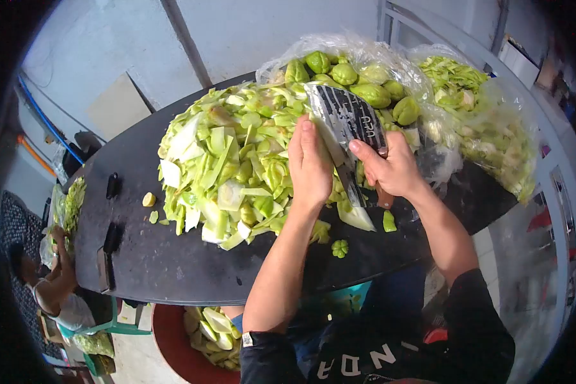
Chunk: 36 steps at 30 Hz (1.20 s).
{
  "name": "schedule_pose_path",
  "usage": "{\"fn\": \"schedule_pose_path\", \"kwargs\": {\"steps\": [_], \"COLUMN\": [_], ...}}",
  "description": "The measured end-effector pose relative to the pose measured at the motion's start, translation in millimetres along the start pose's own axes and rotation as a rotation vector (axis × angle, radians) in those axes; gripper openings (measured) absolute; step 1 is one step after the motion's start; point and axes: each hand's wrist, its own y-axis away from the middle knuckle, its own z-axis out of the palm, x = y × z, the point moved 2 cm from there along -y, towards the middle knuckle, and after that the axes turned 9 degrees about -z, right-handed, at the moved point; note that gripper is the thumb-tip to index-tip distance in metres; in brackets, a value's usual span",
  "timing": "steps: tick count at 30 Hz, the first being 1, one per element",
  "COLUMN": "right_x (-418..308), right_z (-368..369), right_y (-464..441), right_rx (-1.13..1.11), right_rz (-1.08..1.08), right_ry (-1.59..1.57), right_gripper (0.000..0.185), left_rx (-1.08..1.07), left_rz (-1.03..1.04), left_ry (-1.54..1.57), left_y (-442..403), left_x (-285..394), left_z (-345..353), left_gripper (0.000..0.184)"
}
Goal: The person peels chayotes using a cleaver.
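Note:
My right hand [393, 168] is closed around a cleaver [352, 115], its thumb pressed on the flat of the broad dark blade. Part of a brown handle shows under that hand. Close against the blade's other side is my left hand [311, 165], thumb pointing up and fingers curled out of sight; what it grips is hidden. Beside and behind both hands rises a large heap of pale green vegetable slices [237, 160]. One bigger pale wedge [356, 216] lies below the blade's tip, near a small green piece [389, 221] and a green chayote end [340, 248].
Whole chayotes [374, 95] sit in clear plastic behind the heap. A bag of cut pieces [493, 137] stands at right. Dark objects [112, 237] lie on the black table [166, 269]. Below is a red basin [173, 345] of pieces. Another person [61, 294] handles a bag at left.

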Motion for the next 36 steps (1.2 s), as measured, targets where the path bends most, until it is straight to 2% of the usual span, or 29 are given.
{"fn": "schedule_pose_path", "kwargs": {"steps": [1, 5, 6, 8, 10, 13, 17, 18, 19, 20, 21, 23, 25, 27, 29, 31, 32, 35, 36], "right_x": [2, 2, -1, -2, -2, -3, -3, -7, -11, -14, -18, -15, -7, -7, -8, -6, -6, -15, -18], "right_z": [-1, -2, -1, 3, 4, 5, 4, 5, 6, 6, 6, 8, 7, 5, -1, -2, -3, -1, -1], "right_y": [-1, -1, 1, 2, 3, 2, 4, 3, 3, 3, 3, 6, 5, 6, 3, 1, -1, -5, -7], "right_rx": [-0.004, -0.031, -0.016, -0.005, 0.043, 0.075, 0.055, 0.045, 0.035, 0.037, 0.030, 0.019, 0.052, 0.078, 0.081, 0.083, 0.089, 0.087, 0.068], "right_rz": [-0.002, 0.004, 0.002, 0.002, -0.092, -0.153, -0.122, -0.246, -0.370, -0.376, -0.325, -0.255, -0.151, -0.123, -0.067, -0.077, -0.102, -0.103, -0.089], "right_ry": [0.002, -0.015, 0.046, 0.102, 0.283, 0.223, 0.271, 0.342, 0.412, 0.411, 0.422, 0.421, 0.232, 0.228, 0.104, 0.058, 0.064, 0.066, 0.110], "right_gripper": [0.035, 0.036, 0.035, 0.034, 0.034, 0.033, 0.031, 0.031, 0.033, 0.033, 0.032, 0.031, 0.032, 0.032, 0.032, 0.031, 0.030, 0.029, 0.028], "left_rx": [0.015, -0.045, -0.029, -0.018, 0.037, 0.103, 0.155, 0.167, 0.089, 0.051, 0.013, 0.076, 0.125, 0.127, 0.118, -0.054, -0.053, 0.066, 0.058], "left_rz": [-0.051, -0.010, 0.075, 0.114, 0.126, 0.121, 0.160, 0.171, 0.165, 0.172, 0.178, 0.106, 0.121, -0.082, -0.076, -0.199, -0.197, 0.023, 0.024], "left_ry": [0.124, 0.109, -0.011, -0.138, -0.249, -0.311, -0.341, -0.347, -0.296, -0.270, -0.244, -0.167, -0.104, 0.241, 0.212, 0.556, 0.556, 0.075, 0.129], "left_y": [0, -3, -3, 0, 3, 3, 5, 4, -3, -8, -11, -3, -8, -11, -16, -18, -19, -22, -23], "left_x": [-1, -1, 2, 7, 12, 8, 8, 6, -3, -7, -3, -3, -4, -6, -8, -4, -2, 8, 8], "left_z": [1, -4, -4, -5, -4, -2, -1, -3, -10, -11, -11, -10, -7, -13, -30, -37, -38, -43, -43], "left_gripper": [0.043, 0.044, 0.044, 0.045, 0.046, 0.048, 0.050, 0.050, 0.053, 0.055, 0.057, 0.051, 0.052, 0.052, 0.053, 0.050, 0.050, 0.053, 0.055]}}
